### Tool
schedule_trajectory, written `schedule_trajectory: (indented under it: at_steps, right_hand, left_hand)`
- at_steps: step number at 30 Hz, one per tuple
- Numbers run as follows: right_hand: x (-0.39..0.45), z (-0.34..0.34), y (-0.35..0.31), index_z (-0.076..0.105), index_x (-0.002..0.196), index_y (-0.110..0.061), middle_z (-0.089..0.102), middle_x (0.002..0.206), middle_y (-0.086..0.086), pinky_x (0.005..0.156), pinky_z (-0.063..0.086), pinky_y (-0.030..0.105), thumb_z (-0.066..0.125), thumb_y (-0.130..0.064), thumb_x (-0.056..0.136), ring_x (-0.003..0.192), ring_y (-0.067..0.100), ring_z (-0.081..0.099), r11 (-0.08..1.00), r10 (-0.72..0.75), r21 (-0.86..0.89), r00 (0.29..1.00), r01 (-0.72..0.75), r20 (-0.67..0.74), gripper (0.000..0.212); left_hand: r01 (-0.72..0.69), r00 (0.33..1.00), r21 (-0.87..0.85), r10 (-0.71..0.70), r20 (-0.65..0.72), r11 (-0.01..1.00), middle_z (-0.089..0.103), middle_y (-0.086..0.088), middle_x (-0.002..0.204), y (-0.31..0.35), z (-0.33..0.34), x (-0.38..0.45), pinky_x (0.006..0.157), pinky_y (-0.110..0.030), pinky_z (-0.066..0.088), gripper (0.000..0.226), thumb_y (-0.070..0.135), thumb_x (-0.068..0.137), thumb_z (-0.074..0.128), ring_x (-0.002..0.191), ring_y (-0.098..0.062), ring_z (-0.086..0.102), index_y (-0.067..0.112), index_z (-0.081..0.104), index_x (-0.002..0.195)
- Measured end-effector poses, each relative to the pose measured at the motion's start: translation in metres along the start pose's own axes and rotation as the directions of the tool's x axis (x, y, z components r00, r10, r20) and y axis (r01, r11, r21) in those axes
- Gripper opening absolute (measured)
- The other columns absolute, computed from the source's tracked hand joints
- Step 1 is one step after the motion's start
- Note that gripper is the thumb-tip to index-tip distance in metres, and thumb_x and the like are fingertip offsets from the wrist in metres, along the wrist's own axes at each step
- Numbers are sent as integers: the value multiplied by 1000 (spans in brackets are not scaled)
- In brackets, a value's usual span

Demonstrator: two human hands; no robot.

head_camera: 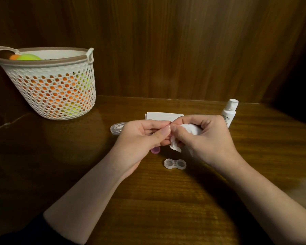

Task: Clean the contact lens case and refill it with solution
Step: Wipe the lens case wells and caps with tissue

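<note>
Head view shows a brown wooden table bearing a white lattice basket, the right hand clutching a crumpled white tissue, the left hand pinching something hidden, and, below them, a clear two-well lens case.

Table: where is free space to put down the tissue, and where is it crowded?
Free: the table between the forearms, nearer than the lens case; also between the basket and the left hand. Crowded: beneath the hands, near the purple cap and bottle.
</note>
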State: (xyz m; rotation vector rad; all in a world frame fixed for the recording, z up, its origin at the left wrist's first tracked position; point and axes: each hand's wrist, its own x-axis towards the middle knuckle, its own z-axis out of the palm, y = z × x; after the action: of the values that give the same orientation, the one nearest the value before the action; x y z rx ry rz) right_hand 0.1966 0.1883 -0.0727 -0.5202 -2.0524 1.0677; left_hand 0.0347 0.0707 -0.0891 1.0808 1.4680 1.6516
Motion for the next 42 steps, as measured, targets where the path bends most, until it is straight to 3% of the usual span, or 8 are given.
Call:
schedule_trajectory:
  at_steps: [9,13,16,20,25,31,38,42]
  right_hand:
    - [4,-3,-5,82,81,-32,79,75,-18,59,52,10,84,-27,91,75,0,73,959,60,-282,996,-38,70,11]
    - [4,-10,-6,84,91,-17,78,67,0,42,42,11,81,-20,96,43,3,60,993,112,-65,971,-100,209,6]
    - [3,-10,-6,85,97,-12,79,74,8,50,53,23,79,-18,96,54,9,66,988,100,94,967,-125,236,8]
    - [-1,-2,-5,85,96,-13,81,77,4,61,60,29,77,-14,98,62,17,70,970,104,207,988,-126,117,8]
    - [0,4,1,85,85,-28,81,79,-15,66,59,20,84,-23,92,72,5,75,997,29,-75,998,-33,-56,9]
    - [4,3,5,84,81,-31,78,70,-15,54,47,13,85,-27,91,58,-1,66,977,83,-197,996,-76,30,11]
    - [4,-9,8,86,98,-10,78,79,12,66,56,26,80,-15,94,65,15,65,907,202,314,943,-282,264,9]
    - [4,-3,5,85,94,-5,75,74,7,63,55,20,76,-10,96,65,11,66,874,187,426,971,-234,151,11]
  left_hand:
    - [-35,996,69,40,-81,997,85,-2,99,-6,0,0,88,-47,65,24,7,93,79,92,-21,82,27,83,106]
    - [-59,996,64,64,-66,996,85,-3,99,-6,1,0,84,-39,66,26,7,93,79,89,-18,82,30,85,102]
    - [-63,997,12,64,-46,998,84,-2,104,-4,1,0,82,-27,66,20,18,88,79,92,-17,81,31,86,102]
    - [-52,999,2,52,-11,999,84,0,106,-2,-1,-1,89,-45,65,24,32,80,78,99,-20,81,40,85,102]
    - [-67,996,27,69,-64,997,85,-3,97,-5,1,1,85,-42,66,18,20,88,81,89,-18,81,34,86,99]
    - [-65,993,66,72,-97,996,85,-1,94,-9,0,2,82,-39,65,22,8,92,81,87,-18,82,25,83,106]
    - [-45,998,41,47,-43,998,84,2,106,-8,2,1,87,-41,65,24,13,95,77,98,-19,81,33,84,106]
    - [-19,999,21,20,-38,1000,84,0,101,-4,5,-1,77,-40,59,25,12,94,77,89,-14,81,34,84,103]
